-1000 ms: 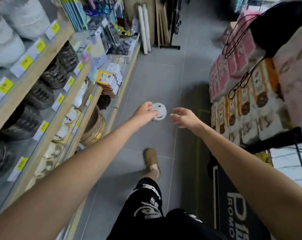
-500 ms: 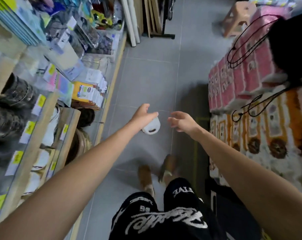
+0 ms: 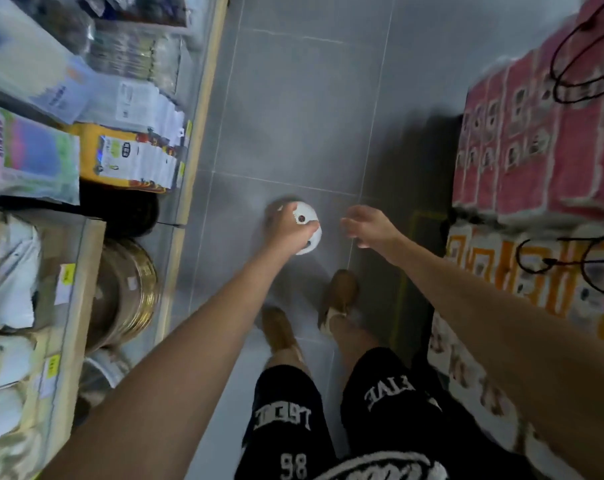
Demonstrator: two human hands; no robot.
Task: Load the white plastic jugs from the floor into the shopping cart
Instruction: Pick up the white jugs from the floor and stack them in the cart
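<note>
Tilted further down than half a second ago: looking almost straight at the grey floor (image 3: pixel 293 116) now, with both brown shoes (image 3: pixel 338 296) stepped in beneath the hands. Still gripping the white plastic jug (image 3: pixel 311 237) with the left hand (image 3: pixel 286 226), fingers curled over its top, a small dark round spot on the jug showing just past the knuckles. Carrying the jug above the floor tiles, between the two hands and against the left one. Keeping the right hand (image 3: pixel 369 225) near the jug's right side without touching it, fingers loosely spread and a little bent, holding nothing. Smeared by motion throughout. To the left of the left hand, a shelf edge (image 3: pixel 189 140) with packets (image 3: pixel 131 161) and stacked metal bowls (image 3: pixel 127 289). To the right of the right hand, pink packs (image 3: pixel 535 133) piled over orange packs (image 3: pixel 542 271).
</note>
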